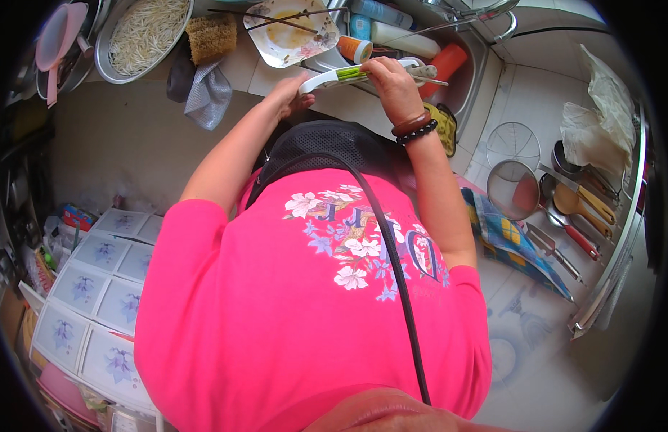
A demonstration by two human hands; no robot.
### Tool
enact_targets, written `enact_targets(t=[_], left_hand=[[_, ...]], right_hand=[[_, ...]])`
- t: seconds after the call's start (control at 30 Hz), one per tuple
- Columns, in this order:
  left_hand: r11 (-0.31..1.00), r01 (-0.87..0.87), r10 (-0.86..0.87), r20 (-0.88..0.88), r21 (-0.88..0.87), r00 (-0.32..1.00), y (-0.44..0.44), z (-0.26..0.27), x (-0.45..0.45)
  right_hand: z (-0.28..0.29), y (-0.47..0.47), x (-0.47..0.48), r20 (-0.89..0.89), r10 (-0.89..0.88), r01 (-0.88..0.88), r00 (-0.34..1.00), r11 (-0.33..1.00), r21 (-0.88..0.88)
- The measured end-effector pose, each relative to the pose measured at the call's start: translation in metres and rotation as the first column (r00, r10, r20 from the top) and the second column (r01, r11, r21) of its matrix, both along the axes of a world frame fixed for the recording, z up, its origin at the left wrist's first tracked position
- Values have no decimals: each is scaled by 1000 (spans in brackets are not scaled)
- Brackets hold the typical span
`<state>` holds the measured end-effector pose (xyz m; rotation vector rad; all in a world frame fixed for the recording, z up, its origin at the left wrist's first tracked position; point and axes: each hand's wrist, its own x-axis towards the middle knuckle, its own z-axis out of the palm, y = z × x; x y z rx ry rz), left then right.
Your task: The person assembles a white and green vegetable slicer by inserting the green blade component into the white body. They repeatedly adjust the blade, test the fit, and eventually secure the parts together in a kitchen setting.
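At the front edge of the sink, my left hand (293, 94) grips the near end of a white plastic rack or board (318, 81), whose exact kind I cannot tell. Green stalks (349, 74) lie along it. My right hand (390, 86) has its fingers closed around the stalks and the rack's far part; a pale rod-like piece (423, 71) sticks out beyond it. Bracelets circle my right wrist. Behind my hands, a patterned dish (288, 40) with brown residue carries two dark chopsticks (280, 20).
Bottles (404, 40) and a red container (447, 67) fill the metal sink (477, 81). Left along the counter are a brown sponge (210, 40), a grey cloth (208, 97) and a metal bowl of white sprouts (145, 38). Strainers (513, 189) and ladles hang at right.
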<state>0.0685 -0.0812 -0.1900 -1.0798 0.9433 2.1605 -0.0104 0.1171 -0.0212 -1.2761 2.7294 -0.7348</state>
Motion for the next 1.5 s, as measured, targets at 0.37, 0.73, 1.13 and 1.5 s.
enact_targets(t=[0.37, 0.73, 1.13, 1.5], left_hand=[[417, -192, -721, -452, -888, 525, 8, 85, 6], [194, -157, -830, -247, -968, 500, 22, 74, -12], [155, -187, -864, -225, -970, 450, 28, 75, -10], [107, -192, -878, -183, -976, 441, 34, 78, -12]], right_hand=[[-2, -5, 10, -85, 0, 0, 996, 1000, 0], [18, 42, -2, 175, -403, 435, 898, 875, -214], [-44, 28, -5, -261, -116, 147, 958, 984, 103], [-50, 27, -15, -400, -24, 69, 916, 993, 98]])
